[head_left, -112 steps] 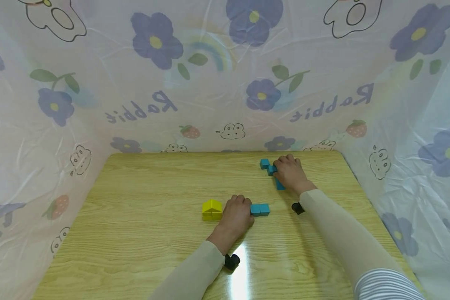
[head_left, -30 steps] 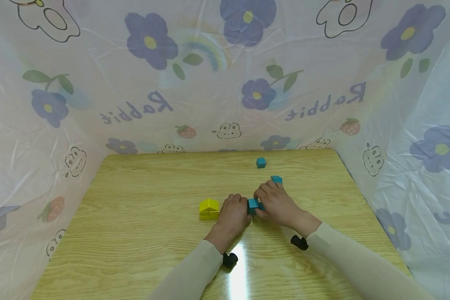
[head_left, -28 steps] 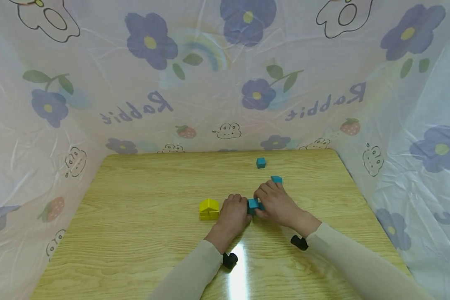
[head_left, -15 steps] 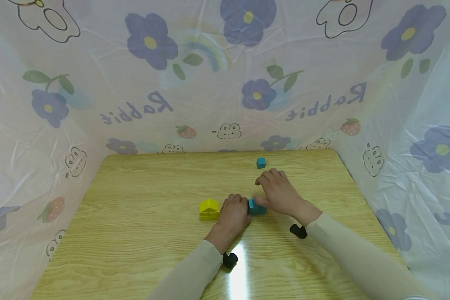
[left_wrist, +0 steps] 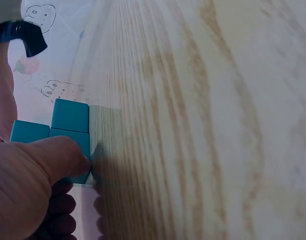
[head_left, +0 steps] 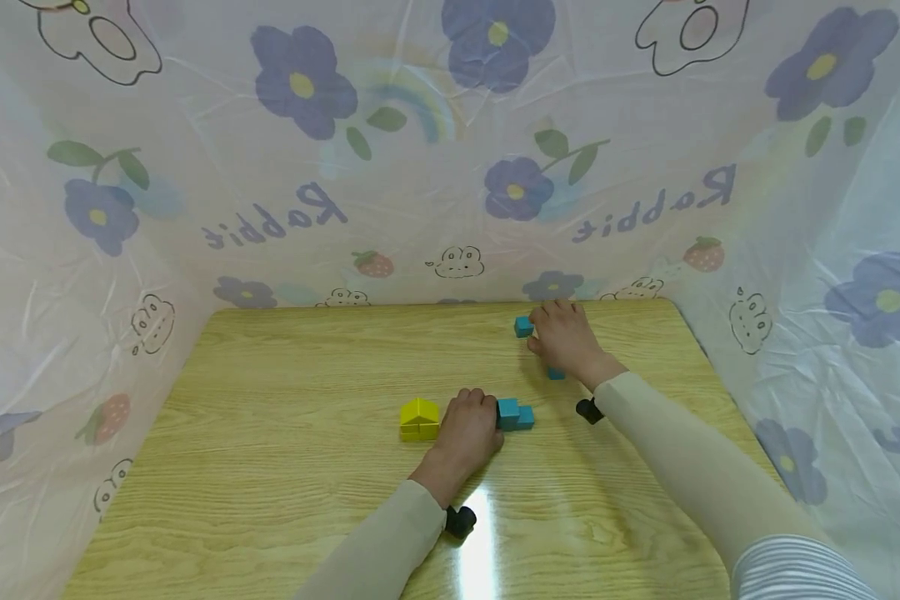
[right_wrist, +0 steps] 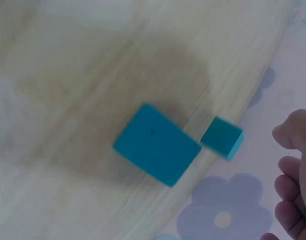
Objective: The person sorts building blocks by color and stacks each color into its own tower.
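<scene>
My left hand (head_left: 465, 433) grips a small group of blue blocks (head_left: 507, 410) on the table, one stacked over a low row. In the left wrist view the thumb (left_wrist: 63, 155) presses the side of one block, and another blue block (left_wrist: 70, 115) sits beyond it. Farther back on the right, my right hand (head_left: 567, 337) hovers over a blue block (head_left: 557, 374), which it partly covers. A blue cube (head_left: 523, 327) lies just left of its fingers. In the right wrist view thumb and fingers stand apart with nothing between them, beside the larger block (right_wrist: 157, 145) and the cube (right_wrist: 223, 139).
Yellow blocks (head_left: 419, 429) forming a little house with a peaked roof stand just left of my left hand. The wooden table (head_left: 285, 500) ends at a patterned cloth (head_left: 390, 208) behind and at both sides. Black wrist cameras (head_left: 461, 522) hang below the sleeves.
A blue block from the back right now rests on the row by my left hand. My right hand has let it go and moved back and right. The left hand stays put.
</scene>
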`<action>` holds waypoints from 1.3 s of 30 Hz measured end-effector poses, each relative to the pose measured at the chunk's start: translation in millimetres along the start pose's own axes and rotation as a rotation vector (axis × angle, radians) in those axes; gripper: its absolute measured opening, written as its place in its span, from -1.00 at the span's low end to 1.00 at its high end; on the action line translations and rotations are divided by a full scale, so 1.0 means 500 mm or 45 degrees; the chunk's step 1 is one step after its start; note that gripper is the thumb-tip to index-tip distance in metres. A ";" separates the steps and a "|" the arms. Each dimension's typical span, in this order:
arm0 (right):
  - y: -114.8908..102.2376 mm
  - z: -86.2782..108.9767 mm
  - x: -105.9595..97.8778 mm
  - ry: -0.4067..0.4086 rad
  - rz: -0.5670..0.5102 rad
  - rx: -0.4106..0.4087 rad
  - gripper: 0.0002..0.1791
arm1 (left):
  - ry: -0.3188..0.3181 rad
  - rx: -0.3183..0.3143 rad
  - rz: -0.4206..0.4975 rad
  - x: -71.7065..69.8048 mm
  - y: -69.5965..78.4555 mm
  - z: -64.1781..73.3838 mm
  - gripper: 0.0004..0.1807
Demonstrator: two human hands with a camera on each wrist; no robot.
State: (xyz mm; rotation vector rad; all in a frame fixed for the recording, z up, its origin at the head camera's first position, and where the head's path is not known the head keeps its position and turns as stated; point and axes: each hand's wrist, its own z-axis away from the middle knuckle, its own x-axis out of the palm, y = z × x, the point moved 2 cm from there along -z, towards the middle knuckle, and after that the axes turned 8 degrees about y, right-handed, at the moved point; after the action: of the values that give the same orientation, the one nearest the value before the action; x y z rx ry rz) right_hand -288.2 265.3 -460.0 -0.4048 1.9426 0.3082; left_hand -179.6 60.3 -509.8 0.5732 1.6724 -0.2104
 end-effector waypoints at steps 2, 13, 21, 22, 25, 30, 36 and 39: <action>0.010 -0.013 0.006 -0.038 0.029 0.006 -0.61 | -0.004 -0.002 0.007 0.002 -0.001 0.000 -0.60; 0.030 -0.040 0.059 -0.280 0.112 0.086 -0.53 | -0.011 -0.020 0.027 0.007 -0.002 -0.001 -0.57; 0.025 -0.048 0.078 -0.329 0.098 0.118 -0.49 | 0.007 -0.007 0.011 0.000 -0.001 0.002 -0.56; 0.024 -0.048 0.079 -0.334 0.092 0.123 -0.50 | 0.011 -0.007 0.012 -0.001 -0.001 0.002 -0.56; 0.022 -0.046 0.081 -0.337 0.097 0.130 -0.55 | 0.016 -0.005 0.003 0.000 -0.001 0.002 -0.56; 0.021 -0.039 0.081 -0.330 0.110 0.137 -0.61 | 0.011 -0.012 -0.005 0.002 -0.001 0.001 -0.56; 0.021 -0.030 0.069 -0.304 0.085 0.117 -0.61 | 0.002 -0.014 -0.010 0.002 0.000 0.002 -0.56; 0.021 -0.027 0.053 -0.262 0.064 0.094 -0.60 | 0.000 -0.014 -0.013 0.003 -0.001 0.001 -0.56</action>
State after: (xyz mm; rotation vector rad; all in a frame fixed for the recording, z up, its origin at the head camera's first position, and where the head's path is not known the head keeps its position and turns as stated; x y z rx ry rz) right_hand -313.5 265.7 -478.7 -0.2655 1.7585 0.2979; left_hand -179.5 60.1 -511.5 0.5564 1.6757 -0.2091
